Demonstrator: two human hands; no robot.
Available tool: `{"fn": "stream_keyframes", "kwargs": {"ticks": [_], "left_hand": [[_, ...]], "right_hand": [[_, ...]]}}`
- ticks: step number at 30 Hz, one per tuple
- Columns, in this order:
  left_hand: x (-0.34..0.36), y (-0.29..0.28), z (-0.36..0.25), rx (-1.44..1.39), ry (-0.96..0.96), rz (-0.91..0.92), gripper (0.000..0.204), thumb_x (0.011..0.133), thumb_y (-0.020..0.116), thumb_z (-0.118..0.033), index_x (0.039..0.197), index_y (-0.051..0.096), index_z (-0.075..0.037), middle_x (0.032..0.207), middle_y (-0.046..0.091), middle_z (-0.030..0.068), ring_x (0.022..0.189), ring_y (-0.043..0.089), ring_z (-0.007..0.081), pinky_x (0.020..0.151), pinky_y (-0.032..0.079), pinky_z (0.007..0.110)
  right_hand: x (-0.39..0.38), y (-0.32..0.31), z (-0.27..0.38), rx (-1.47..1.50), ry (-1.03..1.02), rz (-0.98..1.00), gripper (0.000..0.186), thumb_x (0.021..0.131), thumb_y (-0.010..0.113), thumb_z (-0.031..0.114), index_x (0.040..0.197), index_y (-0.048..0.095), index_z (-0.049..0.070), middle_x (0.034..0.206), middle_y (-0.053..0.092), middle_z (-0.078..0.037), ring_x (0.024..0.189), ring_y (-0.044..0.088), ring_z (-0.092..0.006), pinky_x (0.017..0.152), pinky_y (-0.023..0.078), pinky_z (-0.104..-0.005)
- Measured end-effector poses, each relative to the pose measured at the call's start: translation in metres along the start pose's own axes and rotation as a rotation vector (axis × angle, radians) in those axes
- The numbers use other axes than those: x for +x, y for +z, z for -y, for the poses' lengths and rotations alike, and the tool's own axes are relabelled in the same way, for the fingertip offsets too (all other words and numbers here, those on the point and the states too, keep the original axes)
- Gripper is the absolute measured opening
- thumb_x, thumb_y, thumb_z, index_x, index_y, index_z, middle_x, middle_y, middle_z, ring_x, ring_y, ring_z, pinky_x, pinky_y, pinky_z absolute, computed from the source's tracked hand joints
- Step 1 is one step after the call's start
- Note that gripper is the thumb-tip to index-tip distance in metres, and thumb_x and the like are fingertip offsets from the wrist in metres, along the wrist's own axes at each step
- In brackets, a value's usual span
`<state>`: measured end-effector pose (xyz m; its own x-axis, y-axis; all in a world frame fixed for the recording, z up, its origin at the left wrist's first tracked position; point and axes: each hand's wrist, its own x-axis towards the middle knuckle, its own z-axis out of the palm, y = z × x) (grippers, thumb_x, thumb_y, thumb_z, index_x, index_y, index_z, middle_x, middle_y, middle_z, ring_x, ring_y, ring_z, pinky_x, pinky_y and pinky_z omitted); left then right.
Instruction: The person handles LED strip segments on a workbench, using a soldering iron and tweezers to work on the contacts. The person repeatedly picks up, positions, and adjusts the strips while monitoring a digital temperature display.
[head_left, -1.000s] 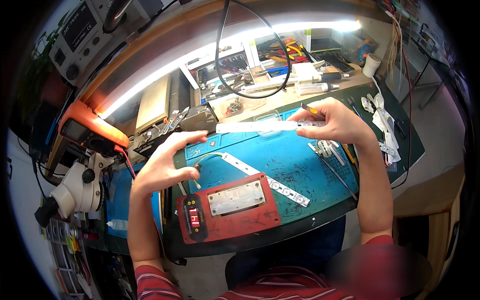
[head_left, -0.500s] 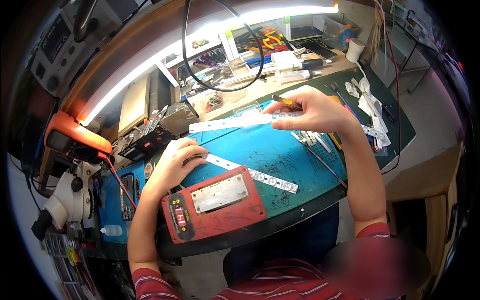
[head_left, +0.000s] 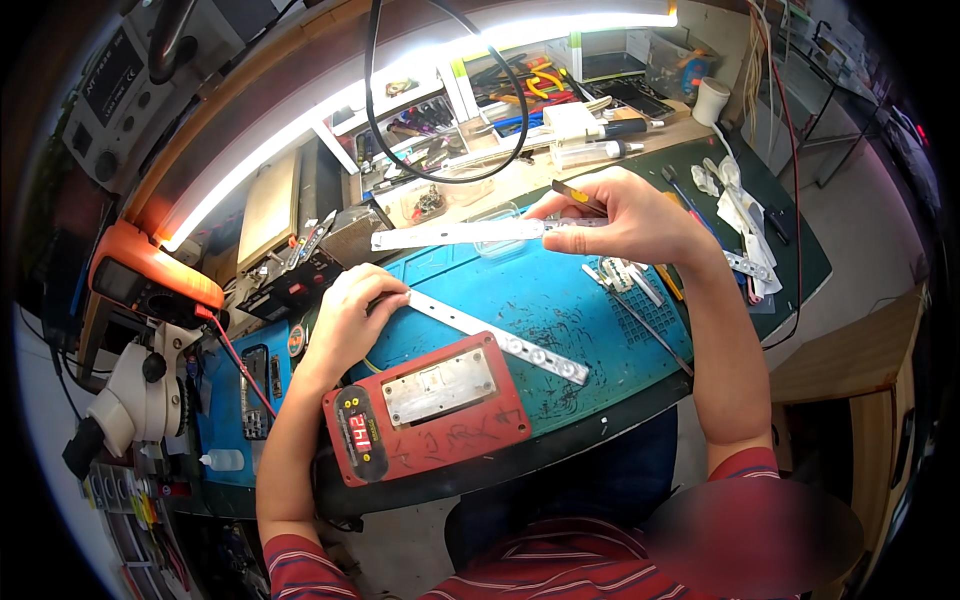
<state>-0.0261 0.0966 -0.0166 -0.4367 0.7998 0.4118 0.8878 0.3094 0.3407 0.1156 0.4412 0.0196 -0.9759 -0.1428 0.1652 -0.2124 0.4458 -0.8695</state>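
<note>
The green bench top (head_left: 790,240) runs wide under everything, and on it lies the blue work mat (head_left: 560,300) that I lean over. At the mat's near left corner sits the red heating plate (head_left: 430,405) with its bare metal pad and lit digits. A long white strip (head_left: 500,338) lies slanted across the mat from beside my left hand down to the plate's far right corner. A second white strip (head_left: 460,234) hangs level above the mat's far edge: my right hand (head_left: 640,215) pinches its right end closed between thumb and fingers, together with a pair of dark tweezers (head_left: 578,194). My left hand (head_left: 350,310) rests curled, fingertips pressing the upper end of the slanted strip, grasping nothing. Small loose parts (head_left: 625,275) lie just below my right hand.
</note>
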Motion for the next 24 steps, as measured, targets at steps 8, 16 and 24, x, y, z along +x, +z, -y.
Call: {"fn": "stream_keyframes", "kwargs": {"ticks": [8, 16, 24], "left_hand": [[0.001, -0.007, 0.010, 0.019, -0.048, -0.090, 0.012, 0.083, 0.079, -0.003, 0.091, 0.072, 0.000, 0.086, 0.068, 0.0095, 0.077, 0.067, 0.0210, 0.070, 0.054, 0.030], [-0.004, -0.029, 0.002, -0.300, -0.287, -0.037, 0.039, 0.088, 0.076, -0.004, 0.125, 0.066, 0.000, 0.099, 0.070, 0.0071, 0.089, 0.068, 0.0146, 0.082, 0.055, 0.029], [-0.004, -0.053, -0.043, -0.284, -0.204, 0.065, 0.037, 0.085, 0.080, -0.007, 0.121, 0.070, -0.004, 0.102, 0.072, 0.0062, 0.078, 0.063, 0.0116, 0.075, 0.053, 0.028]], "right_hand": [[-0.001, -0.002, 0.006, -0.044, 0.024, 0.002, 0.040, 0.091, 0.079, 0.025, 0.120, 0.073, -0.002, 0.096, 0.074, -0.007, 0.085, 0.063, -0.0086, 0.077, 0.051, -0.0245], [-0.002, 0.005, 0.015, -0.056, 0.001, 0.054, 0.040, 0.090, 0.080, 0.026, 0.119, 0.074, 0.000, 0.084, 0.070, -0.003, 0.070, 0.055, -0.0051, 0.061, 0.043, -0.0222], [-0.003, 0.018, 0.030, -0.141, -0.083, 0.093, 0.035, 0.087, 0.081, 0.024, 0.115, 0.076, 0.004, 0.081, 0.069, 0.000, 0.067, 0.054, -0.0040, 0.058, 0.043, -0.0215]]}}
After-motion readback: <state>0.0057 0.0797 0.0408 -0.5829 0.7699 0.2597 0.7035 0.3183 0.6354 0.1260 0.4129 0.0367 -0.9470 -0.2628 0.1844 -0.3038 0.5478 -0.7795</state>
